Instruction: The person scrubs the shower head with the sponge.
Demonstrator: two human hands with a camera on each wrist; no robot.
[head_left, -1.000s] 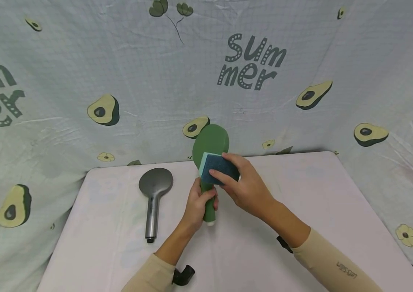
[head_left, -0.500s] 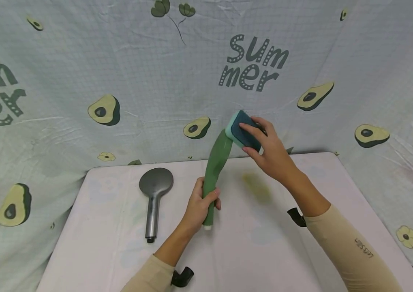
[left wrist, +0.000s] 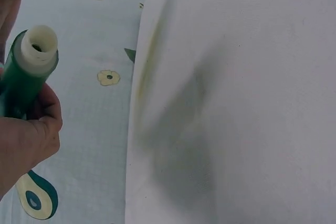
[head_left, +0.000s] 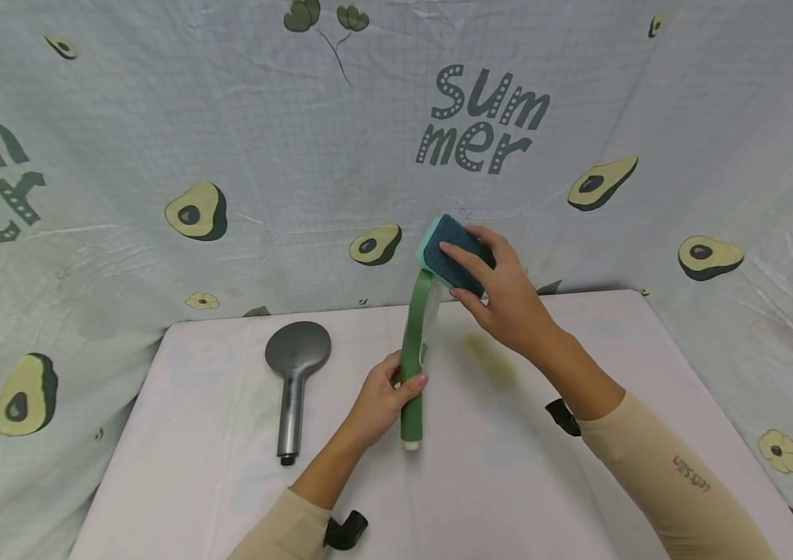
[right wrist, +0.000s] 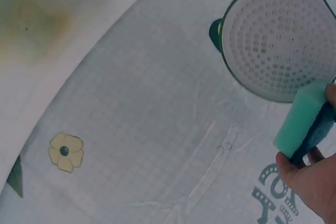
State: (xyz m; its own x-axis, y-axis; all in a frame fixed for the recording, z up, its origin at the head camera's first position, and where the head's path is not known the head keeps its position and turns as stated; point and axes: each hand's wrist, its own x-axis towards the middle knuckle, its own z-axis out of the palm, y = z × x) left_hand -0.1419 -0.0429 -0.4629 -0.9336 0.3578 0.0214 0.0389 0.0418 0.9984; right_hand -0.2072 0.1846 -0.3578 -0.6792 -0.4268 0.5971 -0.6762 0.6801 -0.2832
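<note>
Matt green plastic shower head (head_left: 415, 350), spongy scouring pad (head_left: 450, 253), wrinkled cloth backdrop (head_left: 228, 140).

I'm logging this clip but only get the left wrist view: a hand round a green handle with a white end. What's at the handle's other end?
Observer: It's a green shower head; the right wrist view shows its white perforated face.
Operator: Is the other hand on it?
Observer: The right hand holds a sponge against the face's edge.
Operator: Anything else nearby?
Observer: A grey shower head lies on the table, to the left of the left hand.
</note>
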